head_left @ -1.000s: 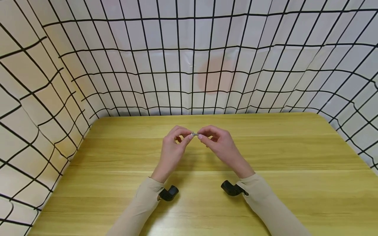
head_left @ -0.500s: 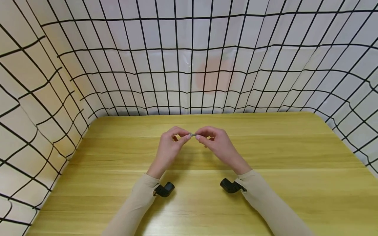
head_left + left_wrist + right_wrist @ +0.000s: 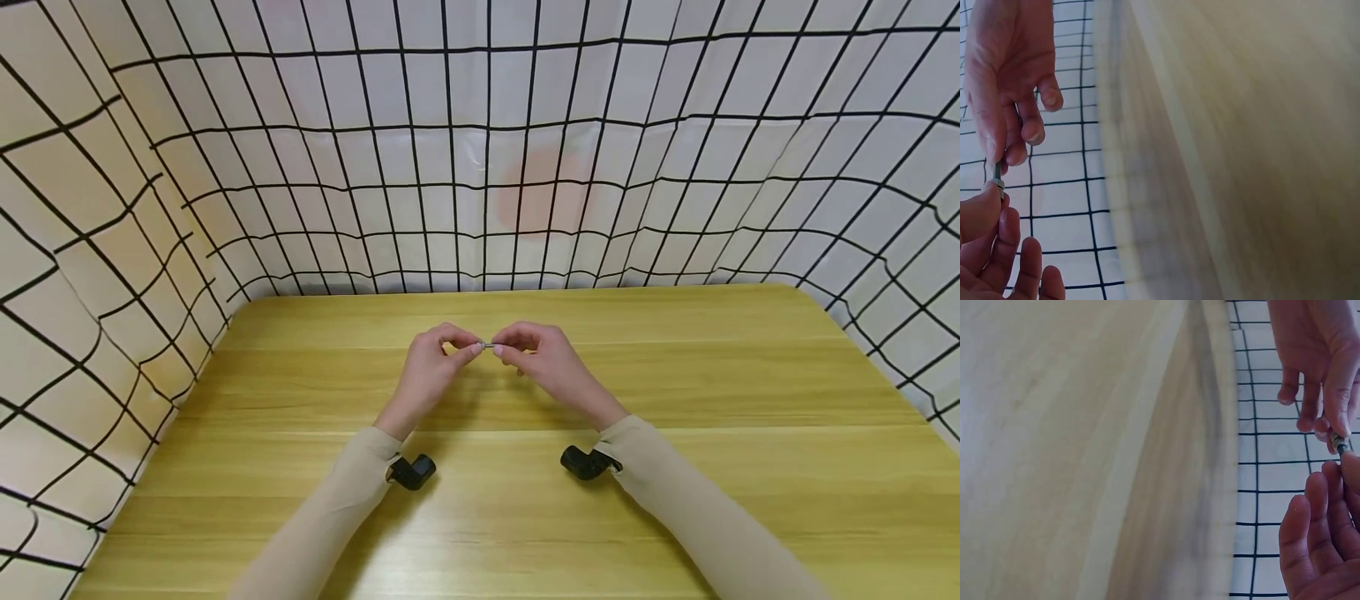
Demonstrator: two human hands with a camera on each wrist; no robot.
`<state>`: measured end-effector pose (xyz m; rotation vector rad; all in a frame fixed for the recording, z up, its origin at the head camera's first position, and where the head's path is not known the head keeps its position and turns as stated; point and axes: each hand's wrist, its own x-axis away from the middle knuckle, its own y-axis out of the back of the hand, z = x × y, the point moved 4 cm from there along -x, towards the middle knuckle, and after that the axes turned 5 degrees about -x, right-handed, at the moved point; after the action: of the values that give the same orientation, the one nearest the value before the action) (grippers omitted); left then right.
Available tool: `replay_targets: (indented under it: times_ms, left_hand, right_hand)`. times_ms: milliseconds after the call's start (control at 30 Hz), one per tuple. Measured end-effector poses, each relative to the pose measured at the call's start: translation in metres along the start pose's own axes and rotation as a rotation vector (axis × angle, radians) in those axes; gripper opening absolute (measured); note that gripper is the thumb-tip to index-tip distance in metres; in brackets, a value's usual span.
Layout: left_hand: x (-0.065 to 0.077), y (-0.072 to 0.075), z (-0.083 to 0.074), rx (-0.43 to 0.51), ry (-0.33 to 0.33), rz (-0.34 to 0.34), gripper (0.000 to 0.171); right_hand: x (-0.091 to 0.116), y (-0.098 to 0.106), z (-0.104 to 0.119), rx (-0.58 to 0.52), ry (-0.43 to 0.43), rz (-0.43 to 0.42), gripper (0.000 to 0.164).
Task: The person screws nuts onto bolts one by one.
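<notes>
A small metal bolt [image 3: 489,345] is held level between both hands, above the wooden table. My left hand [image 3: 429,369] pinches its thicker end between thumb and forefinger, right at a silver nut [image 3: 999,184]. The thin, darker shank [image 3: 997,170] runs from there into the thumb and forefinger of my right hand [image 3: 553,367], which pinch its other end. In the right wrist view the nut [image 3: 1339,444] shows between the two sets of fingertips. The other fingers of both hands are loosely bent and spread away from the bolt. Fingertips hide both ends of it.
The wooden table [image 3: 487,517] spreads beneath both forearms. White sheeting with a black grid net [image 3: 487,150] rises behind its far edge and along the sides. A black wrist device [image 3: 414,472] sits at the left cuff, and another black device [image 3: 583,462] at the right cuff.
Both hands have shifted slightly left in the head view, along with a small camera shift. The left wrist has turned a little, and its fingertips cover more of the nut end.
</notes>
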<state>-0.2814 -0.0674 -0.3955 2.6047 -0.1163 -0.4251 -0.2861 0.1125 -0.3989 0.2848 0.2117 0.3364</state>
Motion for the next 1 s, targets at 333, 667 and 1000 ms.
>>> replay_targets:
  times_ms: [333, 667, 1000]
  left_hand:
    - [-0.007, -0.006, 0.006, -0.042, 0.066, 0.068, 0.007]
    - [-0.017, -0.012, 0.017, -0.089, 0.135, 0.141, 0.007]
    - [-0.020, -0.017, 0.026, -0.078, 0.171, 0.208, 0.006]
  right_hand:
    - [-0.008, 0.002, -0.013, 0.038, -0.089, 0.036, 0.023]
    - [-0.019, 0.003, -0.026, 0.083, -0.117, 0.090, 0.017]
    - [-0.024, 0.002, -0.033, 0.110, -0.167, 0.148, 0.016]
